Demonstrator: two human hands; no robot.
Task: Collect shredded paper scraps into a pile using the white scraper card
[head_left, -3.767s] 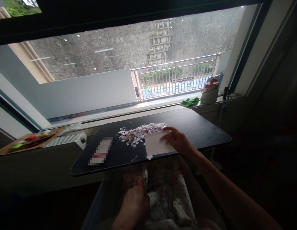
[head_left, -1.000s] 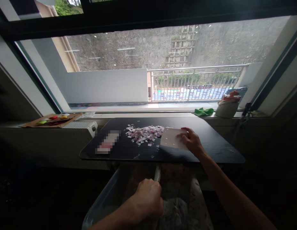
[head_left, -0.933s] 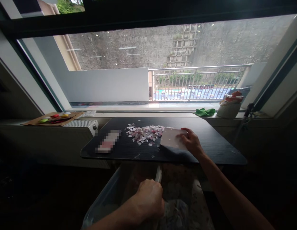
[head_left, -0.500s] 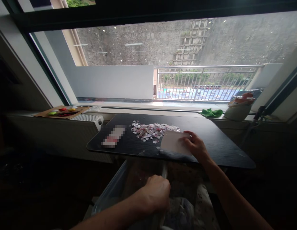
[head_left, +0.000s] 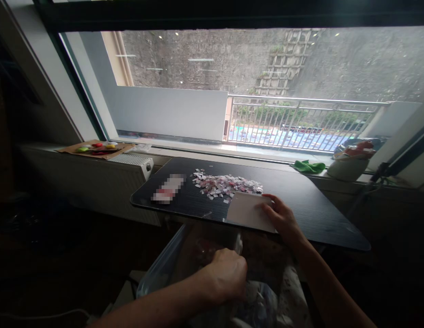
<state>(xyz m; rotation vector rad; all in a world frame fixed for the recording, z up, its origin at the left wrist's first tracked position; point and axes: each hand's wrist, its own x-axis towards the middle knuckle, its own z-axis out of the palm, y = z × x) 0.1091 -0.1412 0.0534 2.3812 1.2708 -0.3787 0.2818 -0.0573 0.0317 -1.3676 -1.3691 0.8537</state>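
Observation:
My right hand [head_left: 283, 218] grips a flat white card [head_left: 247, 209] by its right side. The card lies on the dark tabletop [head_left: 300, 196], its lower edge at the table's near rim. Just beyond it is a heap of small pale paper pieces [head_left: 228, 184], some pinkish. My left hand [head_left: 230, 273] is closed in a fist below the table edge, over a clear plastic bin [head_left: 160, 264]. A pale strip shows just above the fist; what the fingers hold is hidden. Beneath and beside it, a crumpled clear plastic bag [head_left: 257, 298] is partly visible.
A blurred-out rectangular item [head_left: 169, 189] lies at the table's left. On the sill stand a green cloth [head_left: 309, 167] and a pale container [head_left: 348, 166]. A brown board [head_left: 71, 148] with coloured items sits at the left, by a white radiator [head_left: 95, 182]. A large window is behind.
My right hand has drawn the card toward the table's near edge, and a loose paper piece has come nearer that edge. My left hand stays closed in about the same place. The view has shifted slightly.

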